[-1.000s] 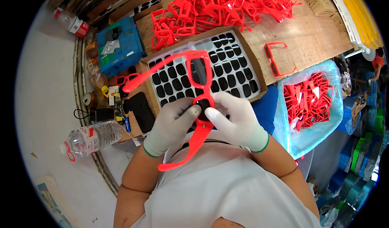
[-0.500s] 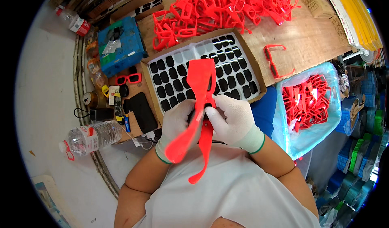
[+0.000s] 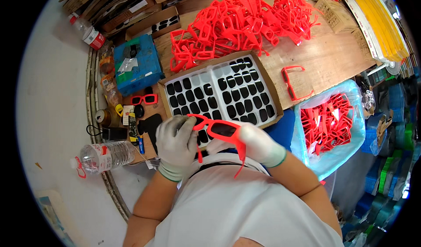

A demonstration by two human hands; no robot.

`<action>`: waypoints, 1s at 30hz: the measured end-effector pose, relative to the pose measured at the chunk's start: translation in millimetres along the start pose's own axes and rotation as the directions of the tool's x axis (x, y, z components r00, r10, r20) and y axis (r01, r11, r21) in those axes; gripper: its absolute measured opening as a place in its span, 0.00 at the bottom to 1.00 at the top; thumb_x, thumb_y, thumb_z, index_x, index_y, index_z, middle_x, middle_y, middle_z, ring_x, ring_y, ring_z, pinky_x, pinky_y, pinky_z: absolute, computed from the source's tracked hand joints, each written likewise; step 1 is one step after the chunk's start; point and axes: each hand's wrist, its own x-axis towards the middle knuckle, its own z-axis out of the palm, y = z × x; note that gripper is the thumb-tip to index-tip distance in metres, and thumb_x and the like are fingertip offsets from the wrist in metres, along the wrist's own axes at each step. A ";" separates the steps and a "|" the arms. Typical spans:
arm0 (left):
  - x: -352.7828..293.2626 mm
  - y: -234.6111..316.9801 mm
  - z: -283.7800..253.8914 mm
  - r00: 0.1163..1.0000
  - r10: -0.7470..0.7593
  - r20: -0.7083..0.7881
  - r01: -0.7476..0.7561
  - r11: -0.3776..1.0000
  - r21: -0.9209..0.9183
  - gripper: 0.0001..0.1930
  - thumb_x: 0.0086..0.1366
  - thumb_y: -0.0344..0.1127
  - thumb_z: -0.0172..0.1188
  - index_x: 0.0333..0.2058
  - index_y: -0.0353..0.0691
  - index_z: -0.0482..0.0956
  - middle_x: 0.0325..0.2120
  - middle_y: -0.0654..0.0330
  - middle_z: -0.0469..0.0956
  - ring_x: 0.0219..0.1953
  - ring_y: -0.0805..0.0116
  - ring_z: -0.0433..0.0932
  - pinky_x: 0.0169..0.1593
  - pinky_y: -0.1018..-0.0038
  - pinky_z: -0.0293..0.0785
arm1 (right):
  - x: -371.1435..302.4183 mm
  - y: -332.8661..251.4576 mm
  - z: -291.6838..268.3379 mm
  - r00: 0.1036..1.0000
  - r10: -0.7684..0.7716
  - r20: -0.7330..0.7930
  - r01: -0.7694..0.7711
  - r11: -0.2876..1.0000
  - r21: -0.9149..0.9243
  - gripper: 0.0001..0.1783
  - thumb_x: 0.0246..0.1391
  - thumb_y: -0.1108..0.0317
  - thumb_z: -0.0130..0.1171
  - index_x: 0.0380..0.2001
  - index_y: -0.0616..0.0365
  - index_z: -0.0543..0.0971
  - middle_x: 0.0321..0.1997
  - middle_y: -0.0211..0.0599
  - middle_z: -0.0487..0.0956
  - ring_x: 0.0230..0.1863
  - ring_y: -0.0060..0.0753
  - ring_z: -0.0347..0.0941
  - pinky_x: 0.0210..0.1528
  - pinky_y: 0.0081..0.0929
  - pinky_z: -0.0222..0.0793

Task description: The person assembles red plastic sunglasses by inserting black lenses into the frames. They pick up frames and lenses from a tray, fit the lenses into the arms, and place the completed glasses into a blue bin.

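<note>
A pair of red sunglasses is held in front of my body, over the near edge of the lens box, with its temple arms hanging down. A dark lens shows in the rim nearer my right hand. My left hand, in a white glove, is closed on the left end, and its fingers cover much of that rim. My gloved right hand grips the other end, a little blurred. Just beyond lies the cardboard lens box, whose white tray carries rows of dark lenses and some bare slots at the far side.
A heap of red frames covers the table's far part. One red frame lies to the right, above a blue-lined bin of red frames. At left are red sunglasses, a blue box, a phone and a plastic bottle.
The sunglasses have turned from end-on to nearly level, their front now spanning between my hands. My hands have moved apart, and the view has shifted, showing more of the table's far side.
</note>
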 end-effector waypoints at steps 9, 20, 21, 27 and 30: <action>7.6 -34.3 14.9 0.883 -0.347 0.317 0.470 0.649 -0.598 0.31 0.55 0.26 0.66 0.57 0.32 0.65 0.50 0.52 0.74 0.52 0.60 0.77 0.58 0.67 0.74 | -1.9 0.8 4.7 0.997 0.073 -0.020 -0.073 0.865 -0.496 0.14 0.66 0.58 0.52 0.31 0.57 0.76 0.20 0.30 0.74 0.25 0.26 0.73 0.30 0.29 0.67; -13.6 -17.9 25.8 0.734 -0.201 0.649 0.537 -0.414 -0.735 0.26 0.70 0.41 0.51 0.59 0.26 0.68 0.50 0.51 0.77 0.49 0.62 0.80 0.54 0.63 0.79 | -6.7 4.6 -12.8 0.994 -0.089 0.061 0.107 0.735 -0.669 0.19 0.65 0.59 0.49 0.23 0.61 0.72 0.15 0.35 0.70 0.18 0.31 0.64 0.26 0.32 0.65; -10.2 -17.8 23.7 0.736 -0.220 0.640 0.555 -0.346 -0.757 0.24 0.70 0.39 0.51 0.57 0.26 0.70 0.50 0.52 0.77 0.47 0.64 0.80 0.53 0.66 0.78 | -6.2 5.5 -14.6 0.995 -0.076 0.071 0.104 0.730 -0.676 0.19 0.65 0.59 0.49 0.23 0.60 0.72 0.15 0.36 0.70 0.18 0.32 0.65 0.26 0.32 0.66; 7.2 -5.7 20.4 0.769 -0.350 0.535 0.540 -0.091 -0.836 0.20 0.60 0.26 0.54 0.52 0.27 0.74 0.52 0.53 0.77 0.41 0.72 0.77 0.48 0.72 0.75 | 0.1 3.9 -12.1 0.995 0.018 0.102 0.064 0.666 -0.743 0.15 0.63 0.62 0.49 0.46 0.61 0.73 0.19 0.37 0.75 0.21 0.40 0.72 0.31 0.33 0.71; 11.5 0.8 24.0 0.771 -0.379 0.512 0.533 -0.056 -0.844 0.19 0.56 0.22 0.56 0.49 0.29 0.75 0.52 0.53 0.77 0.41 0.74 0.76 0.49 0.72 0.75 | 0.2 1.7 -12.1 0.991 -0.030 0.129 0.112 0.712 -0.693 0.28 0.59 0.69 0.50 0.62 0.61 0.63 0.28 0.39 0.78 0.27 0.41 0.76 0.37 0.33 0.74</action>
